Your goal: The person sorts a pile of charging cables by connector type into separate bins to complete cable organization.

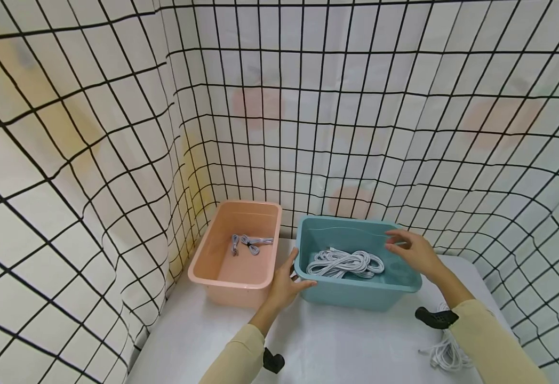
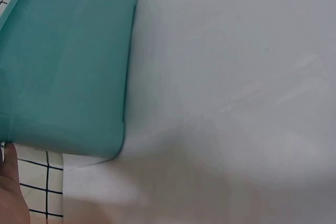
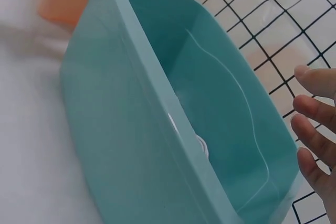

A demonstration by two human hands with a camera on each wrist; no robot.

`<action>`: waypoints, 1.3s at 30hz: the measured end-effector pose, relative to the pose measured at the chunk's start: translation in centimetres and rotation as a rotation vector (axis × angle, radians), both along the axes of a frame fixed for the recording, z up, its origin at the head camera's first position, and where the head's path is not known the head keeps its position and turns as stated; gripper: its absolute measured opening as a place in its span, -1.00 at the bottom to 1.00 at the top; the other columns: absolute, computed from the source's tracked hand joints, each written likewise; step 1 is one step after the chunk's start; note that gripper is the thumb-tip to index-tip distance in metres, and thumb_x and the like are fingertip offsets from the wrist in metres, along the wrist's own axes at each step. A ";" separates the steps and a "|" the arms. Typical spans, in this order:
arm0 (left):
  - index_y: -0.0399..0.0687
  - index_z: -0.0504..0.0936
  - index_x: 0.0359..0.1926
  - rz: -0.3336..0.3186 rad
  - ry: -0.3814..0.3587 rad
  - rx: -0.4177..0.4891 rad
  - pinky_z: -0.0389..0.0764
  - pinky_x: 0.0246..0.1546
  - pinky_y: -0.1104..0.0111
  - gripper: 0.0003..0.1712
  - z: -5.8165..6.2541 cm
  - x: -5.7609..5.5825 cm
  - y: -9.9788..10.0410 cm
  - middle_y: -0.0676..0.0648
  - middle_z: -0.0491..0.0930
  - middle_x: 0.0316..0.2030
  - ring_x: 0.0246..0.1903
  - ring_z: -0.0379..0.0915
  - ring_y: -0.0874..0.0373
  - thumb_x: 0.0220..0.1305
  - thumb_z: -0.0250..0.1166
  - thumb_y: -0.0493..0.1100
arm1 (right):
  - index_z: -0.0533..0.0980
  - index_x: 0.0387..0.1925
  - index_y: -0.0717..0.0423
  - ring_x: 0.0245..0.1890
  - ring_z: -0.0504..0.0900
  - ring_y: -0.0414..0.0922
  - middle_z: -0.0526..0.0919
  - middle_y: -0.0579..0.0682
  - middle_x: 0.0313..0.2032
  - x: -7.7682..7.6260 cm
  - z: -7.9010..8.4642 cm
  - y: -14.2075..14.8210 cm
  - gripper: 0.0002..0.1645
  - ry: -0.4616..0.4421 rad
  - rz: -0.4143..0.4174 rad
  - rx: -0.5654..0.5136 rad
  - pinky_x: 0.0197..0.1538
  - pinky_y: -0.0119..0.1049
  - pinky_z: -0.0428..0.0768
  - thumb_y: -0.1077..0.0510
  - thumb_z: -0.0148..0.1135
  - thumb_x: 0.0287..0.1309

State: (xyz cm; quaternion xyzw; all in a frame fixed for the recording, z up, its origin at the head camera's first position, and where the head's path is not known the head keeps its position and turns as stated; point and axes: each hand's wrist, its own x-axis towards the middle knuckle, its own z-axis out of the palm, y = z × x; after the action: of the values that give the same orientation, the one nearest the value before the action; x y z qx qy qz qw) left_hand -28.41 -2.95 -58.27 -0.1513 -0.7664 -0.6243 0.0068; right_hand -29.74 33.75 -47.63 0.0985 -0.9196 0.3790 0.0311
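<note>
A teal plastic bin (image 1: 356, 295) stands on the white table, with bundled white cables (image 1: 345, 263) lying inside it. At its left end my left hand (image 1: 281, 288) touches the corner, fingers and thumb spread along the rim. My right hand (image 1: 416, 256) hovers over the bin's right end, fingers loosely bent and holding nothing. In the right wrist view, the fingers (image 3: 315, 111) of that hand are apart from the rim. A thin pale strand or line (image 3: 244, 98) runs along the bin's inner wall.
To the left stands a peach bin (image 1: 233, 285) holding a few small grey cables (image 1: 252, 245). A white cable bundle (image 1: 449, 354) lies on the table by my right forearm. Black grid netting (image 1: 351, 114) over white cloth encloses the back and sides.
</note>
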 end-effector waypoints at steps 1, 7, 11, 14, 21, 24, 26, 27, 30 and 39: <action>-0.15 0.01 0.65 0.003 -0.003 -0.002 0.49 0.27 0.27 0.27 0.0 0.0 0.0 -0.12 0.05 0.58 0.44 0.23 -0.11 0.08 0.63 -0.21 | 0.43 0.39 0.20 0.07 0.63 0.27 0.63 0.27 0.11 0.1 -0.1 0.2 -0.34 0.000 -0.002 -0.001 0.01 0.19 0.68 -0.09 0.27 0.46; -0.15 0.00 0.65 -0.008 -0.004 0.015 0.48 0.28 0.24 0.27 0.0 0.0 0.2 -0.15 0.03 0.59 0.45 0.20 -0.12 0.09 0.62 -0.23 | 0.42 0.42 0.20 0.10 0.62 0.29 0.61 0.28 0.14 1.1 -0.2 1.3 -0.29 -0.002 -0.016 -0.008 0.02 0.21 0.67 -0.16 0.23 0.47; -0.10 -0.01 0.66 -0.007 -0.007 0.006 0.48 0.28 0.26 0.28 -0.2 0.0 0.3 -0.10 0.05 0.59 0.44 0.23 -0.10 0.08 0.62 -0.20 | 0.41 0.42 0.22 0.08 0.62 0.29 0.61 0.29 0.13 1.7 -0.6 2.4 -0.29 0.013 -0.037 0.013 0.00 0.22 0.68 -0.16 0.22 0.48; -0.09 0.01 0.65 0.006 0.004 -0.013 0.50 0.26 0.26 0.27 -0.4 0.1 0.3 -0.11 0.09 0.57 0.42 0.26 -0.11 0.08 0.63 -0.18 | 0.41 0.41 0.25 0.07 0.62 0.30 0.61 0.32 0.12 2.3 -1.0 3.0 -0.31 0.015 -0.052 0.013 0.00 0.24 0.67 -0.12 0.22 0.49; -0.14 0.03 0.64 0.003 0.031 0.013 0.51 0.25 0.19 0.25 -0.2 0.2 0.2 -0.20 0.11 0.56 0.41 0.27 -0.19 0.08 0.63 -0.20 | 0.38 0.42 0.27 0.06 0.62 0.31 0.61 0.34 0.11 3.7 -1.8 4.2 -0.34 0.021 -0.090 -0.006 0.02 0.34 0.62 -0.03 0.23 0.50; -0.18 0.04 0.64 0.004 0.037 0.020 0.52 0.25 0.20 0.25 0.0 0.2 0.1 -0.21 0.13 0.55 0.41 0.27 -0.20 0.08 0.63 -0.21 | 0.38 0.42 0.29 0.07 0.61 0.34 0.60 0.35 0.12 4.2 -2.1 4.6 -0.34 0.022 -0.098 -0.012 0.03 0.37 0.59 -0.02 0.22 0.51; -0.16 0.03 0.64 0.004 0.032 0.012 0.51 0.25 0.23 0.25 0.0 0.2 0.1 -0.18 0.13 0.56 0.41 0.27 -0.18 0.09 0.63 -0.19 | 0.38 0.42 0.30 0.07 0.61 0.35 0.60 0.36 0.11 4.6 -2.3 4.8 -0.34 0.023 -0.107 -0.012 0.04 0.38 0.59 -0.02 0.22 0.51; -0.14 0.03 0.64 0.005 0.028 0.009 0.51 0.26 0.24 0.25 -0.1 0.2 0.1 -0.17 0.12 0.56 0.41 0.27 -0.17 0.09 0.63 -0.18 | 0.38 0.42 0.30 0.07 0.60 0.35 0.61 0.36 0.11 4.9 -2.4 4.9 -0.34 0.023 -0.112 -0.013 0.03 0.38 0.59 -0.02 0.22 0.51; -0.11 0.02 0.65 0.006 0.017 -0.004 0.50 0.26 0.26 0.26 -0.1 0.1 0.2 -0.15 0.11 0.57 0.42 0.27 -0.14 0.09 0.63 -0.17 | 0.38 0.42 0.28 0.08 0.60 0.35 0.61 0.36 0.11 5.5 -2.7 5.3 -0.33 0.017 -0.128 -0.022 0.04 0.37 0.59 -0.04 0.21 0.51; -0.13 0.03 0.65 0.005 0.028 -0.003 0.51 0.25 0.24 0.25 -0.1 0.1 0.2 -0.17 0.12 0.56 0.41 0.27 -0.15 0.09 0.63 -0.19 | 0.39 0.41 0.27 0.07 0.60 0.32 0.63 0.34 0.10 6.8 -4.0 6.2 -0.30 0.007 -0.189 -0.018 -0.01 0.29 0.63 -0.12 0.20 0.50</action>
State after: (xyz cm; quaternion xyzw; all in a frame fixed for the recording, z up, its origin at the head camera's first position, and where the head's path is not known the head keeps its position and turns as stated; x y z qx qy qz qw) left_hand -28.35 -2.75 -58.37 -0.1581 -0.7674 -0.6211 0.0188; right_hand -22.98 39.95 -51.65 0.0124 -0.9212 0.3823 0.0710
